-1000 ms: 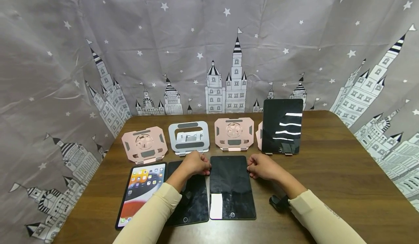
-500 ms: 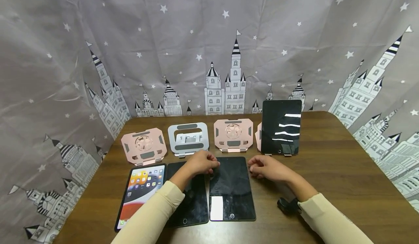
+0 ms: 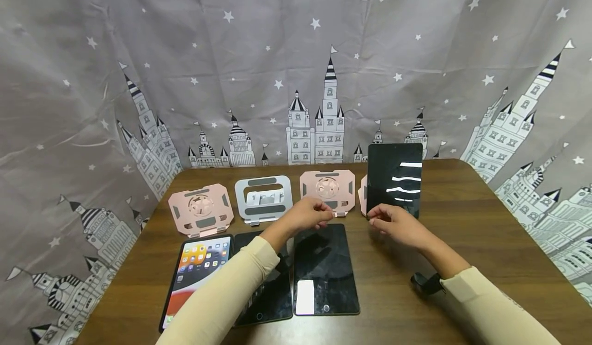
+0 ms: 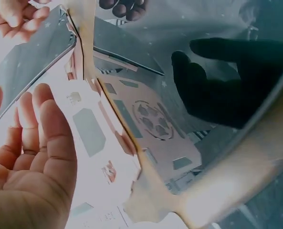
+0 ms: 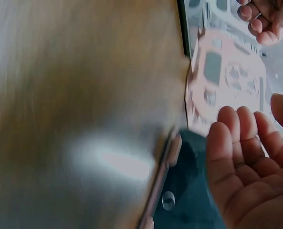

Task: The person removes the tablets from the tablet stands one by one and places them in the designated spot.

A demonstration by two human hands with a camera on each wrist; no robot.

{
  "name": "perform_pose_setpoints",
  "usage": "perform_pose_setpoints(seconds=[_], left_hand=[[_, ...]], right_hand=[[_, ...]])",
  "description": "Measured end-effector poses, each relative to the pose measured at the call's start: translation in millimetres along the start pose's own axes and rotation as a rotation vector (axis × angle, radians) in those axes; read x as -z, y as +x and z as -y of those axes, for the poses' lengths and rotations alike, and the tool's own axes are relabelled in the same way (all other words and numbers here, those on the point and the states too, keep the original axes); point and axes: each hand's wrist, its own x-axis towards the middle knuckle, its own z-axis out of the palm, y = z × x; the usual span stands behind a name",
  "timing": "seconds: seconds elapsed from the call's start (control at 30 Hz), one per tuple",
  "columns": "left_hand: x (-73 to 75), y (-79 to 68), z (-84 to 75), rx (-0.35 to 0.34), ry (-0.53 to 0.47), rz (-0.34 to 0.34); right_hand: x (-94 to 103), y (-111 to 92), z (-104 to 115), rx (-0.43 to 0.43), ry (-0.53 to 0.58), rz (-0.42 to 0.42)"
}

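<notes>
Both hands had lifted off the dark tablet (image 3: 326, 268), now flat just below them; left hand (image 3: 309, 215) and right hand (image 3: 393, 225) hovered loosely curled, empty, nearing the pink stand (image 3: 327, 191)

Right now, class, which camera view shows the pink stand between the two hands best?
The head view: the pink stand shows whole, upright between both hands. The left wrist view shows it close but washed out and cut off; the right wrist view shows it blurred and partial.
</notes>
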Motion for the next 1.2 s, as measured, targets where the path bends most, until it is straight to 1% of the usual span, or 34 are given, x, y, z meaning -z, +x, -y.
perform_pose_setpoints(seconds=[0.07,0.17,0.23,0.3,0.43,0.53,0.6,0.7,0.83,0.9,1.0,1.13,1.2], left_hand=[[-2.1,6.6,-3.3,-0.024,-0.012,-0.009],[-6.3,17.9,-8.7,-0.061,0.018,-0.074],[-11.6,26.5,-14.0,-0.076,0.032,-0.122],[-18.7,36.0,-20.7,-0.099,0.041,-0.146],[-34.3,53.7,-35.1,-0.130,-0.017,-0.161],[-39.8,61.1,-44.0,-0.133,-0.031,-0.205],[-40.5,64.7,-49.1,-0.136,-0.009,-0.245],[-43.0,70.3,-56.4,-0.138,0.027,-0.330],[-51.7,75.5,-65.5,-0.113,0.007,-0.414],[-56.9,76.4,-69.3,-0.100,-0.033,-0.429],[-62.7,78.8,-73.3,-0.097,-0.066,-0.449],[-65.6,82.8,-76.4,-0.102,-0.052,-0.469],[-65.7,84.0,-77.1,-0.098,-0.047,-0.465]], right_hand=[[9.4,-1,0,0.002,0.002,-0.032],[24.2,-1,-1,0.012,0.016,-0.072],[35.6,-2,-3,0.019,0.011,-0.101],[48.1,-6,-5,0.023,-0.008,-0.140],[72.2,-11,-11,0.002,-0.061,-0.228],[83.7,-8,-14,-0.009,-0.078,-0.268],[89.0,-4,-16,-0.006,-0.082,-0.299],[96.2,3,-19,0.008,-0.071,-0.366],[104.0,7,-27,0.008,-0.061,-0.454],[106.1,6,-31,-0.005,-0.076,-0.485],[107.8,6,-35,-0.027,-0.162,-0.517],[108.2,9,-35,-0.027,-0.246,-0.527],[108.4,12,-34,-0.020,-0.241,-0.521]])
